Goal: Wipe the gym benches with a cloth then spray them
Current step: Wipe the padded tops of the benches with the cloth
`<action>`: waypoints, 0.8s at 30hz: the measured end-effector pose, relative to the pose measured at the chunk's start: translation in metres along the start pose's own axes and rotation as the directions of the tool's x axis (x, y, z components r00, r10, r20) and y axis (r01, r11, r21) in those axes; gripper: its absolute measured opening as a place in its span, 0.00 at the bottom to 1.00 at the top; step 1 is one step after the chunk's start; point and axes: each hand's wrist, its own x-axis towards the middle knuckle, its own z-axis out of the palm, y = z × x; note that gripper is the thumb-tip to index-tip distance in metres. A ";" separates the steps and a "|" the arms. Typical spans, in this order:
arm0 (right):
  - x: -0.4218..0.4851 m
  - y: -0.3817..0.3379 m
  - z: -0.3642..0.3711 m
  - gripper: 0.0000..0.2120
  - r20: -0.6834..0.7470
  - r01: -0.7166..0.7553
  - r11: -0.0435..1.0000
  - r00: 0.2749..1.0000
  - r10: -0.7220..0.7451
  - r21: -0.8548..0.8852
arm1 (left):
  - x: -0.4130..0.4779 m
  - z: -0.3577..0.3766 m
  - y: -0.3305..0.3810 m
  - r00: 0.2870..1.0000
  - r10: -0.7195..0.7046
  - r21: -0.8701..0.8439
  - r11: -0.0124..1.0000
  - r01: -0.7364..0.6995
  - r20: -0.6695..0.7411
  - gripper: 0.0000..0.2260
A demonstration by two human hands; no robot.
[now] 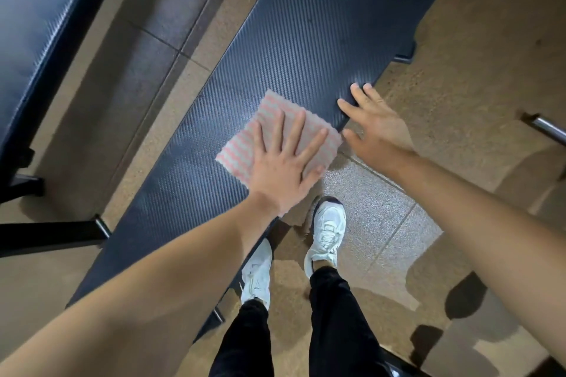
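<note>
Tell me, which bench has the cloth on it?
The middle dark woven-pattern padded bench, under the pink-striped cloth; the shiny left bench has none.

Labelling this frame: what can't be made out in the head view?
Head view:
- cloth: near half hidden under the left hand.
- bench: far end cut by top edge, near end behind the left forearm.
- second bench: cut by left edge.
- right hand: motion-blurred; touch on bench edge unclear.

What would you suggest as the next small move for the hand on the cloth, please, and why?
Probably slide the left hand and the cloth forward along the bench. The hand presses flat on the cloth near the pad's right edge, with a long stretch of pad beyond it. The right hand rests open at that edge, apparently steadying.
</note>
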 end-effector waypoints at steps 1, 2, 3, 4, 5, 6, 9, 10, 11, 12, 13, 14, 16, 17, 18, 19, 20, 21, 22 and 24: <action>0.000 0.003 0.002 0.26 -0.019 0.009 1.000 1.000 -0.008 0.022 | -0.001 0.002 0.005 1.000 0.002 0.018 1.000 -0.002 0.012 0.29; 0.000 0.005 0.003 0.26 -0.046 0.022 0.999 0.999 -0.020 0.044 | 0.000 0.002 0.008 1.000 -0.001 0.031 1.000 0.000 0.020 0.28; 0.000 0.008 0.004 0.25 -0.074 0.037 0.997 0.997 -0.032 0.066 | 0.001 0.002 0.008 1.000 -0.002 0.038 0.999 0.001 0.022 0.27; 0.000 0.010 0.003 0.24 -0.097 0.050 0.994 0.994 -0.041 0.095 | 0.002 0.001 0.006 1.000 0.001 0.036 0.999 -0.002 0.018 0.27; 0.000 0.012 0.001 0.23 -0.113 0.059 0.990 0.993 -0.044 0.131 | 0.004 -0.001 0.003 1.000 0.006 0.030 1.000 -0.007 0.010 0.27; 0.001 0.013 -0.003 0.22 -0.121 0.061 0.984 0.992 -0.040 0.170 | 0.008 -0.004 -0.002 1.000 0.010 0.026 1.000 -0.010 0.004 0.26; 0.004 0.019 -0.017 0.21 -0.153 0.040 0.966 0.988 0.000 0.256 | 0.029 -0.016 -0.021 1.000 -0.028 0.015 1.000 0.027 0.007 0.26; 0.007 0.022 -0.021 0.21 -0.183 0.036 0.962 0.983 0.015 0.270 | 0.040 -0.021 -0.029 0.998 -0.057 0.000 0.998 0.057 0.015 0.26; 0.010 0.026 -0.026 0.21 -0.214 0.030 0.963 0.976 0.029 0.269 | 0.052 -0.025 -0.038 0.996 -0.085 -0.020 0.996 0.086 0.025 0.26; 0.015 0.030 -0.031 0.21 -0.238 0.013 0.966 0.970 0.050 0.257 | 0.064 -0.031 -0.047 0.993 -0.111 -0.038 0.993 0.112 0.032 0.26; 0.022 0.034 -0.036 0.22 -0.248 -0.015 0.971 0.966 0.076 0.241 | 0.076 -0.036 -0.057 0.990 -0.137 -0.050 0.989 0.139 0.037 0.25; 0.030 0.038 -0.043 0.24 -0.249 -0.050 0.974 0.963 0.105 0.220 | 0.089 -0.043 -0.066 0.985 -0.167 -0.055 0.984 0.169 0.044 0.25; 0.051 0.047 -0.056 0.31 -0.247 -0.120 0.980 0.956 0.157 0.157 | 0.118 -0.057 -0.083 0.971 -0.232 -0.043 0.971 0.234 0.049 0.26; 0.062 0.052 -0.061 0.34 -0.248 -0.146 0.983 0.954 0.170 0.114 | 0.132 -0.064 -0.089 0.962 -0.268 -0.033 0.962 0.270 0.050 0.26; 0.071 0.057 -0.065 0.38 -0.240 -0.166 0.984 0.954 0.178 0.071 | 0.145 -0.069 -0.093 0.951 -0.304 -0.038 0.951 0.306 0.056 0.26; 0.079 0.060 -0.068 0.40 -0.220 -0.180 0.983 0.958 0.185 0.041 | 0.155 -0.074 -0.096 0.941 -0.333 -0.055 0.940 0.336 0.060 0.27; 0.084 0.063 -0.069 0.41 -0.194 -0.187 0.982 0.963 0.190 0.030 | 0.162 -0.076 -0.097 0.936 -0.347 -0.073 0.934 0.351 0.057 0.27; 0.087 0.065 -0.070 0.42 -0.172 -0.192 0.981 0.966 0.195 0.036 | 0.166 -0.077 -0.097 0.936 -0.348 -0.075 0.934 0.351 0.044 0.27; 0.089 0.066 -0.070 0.42 -0.160 -0.195 0.980 0.967 0.199 0.043 | 0.166 -0.077 -0.095 0.939 -0.343 -0.059 0.937 0.344 0.027 0.28; 0.089 0.067 -0.072 0.42 -0.152 -0.195 0.981 0.969 0.196 0.021 | 0.163 -0.070 -0.086 0.948 -0.318 -0.020 0.948 0.318 0.003 0.29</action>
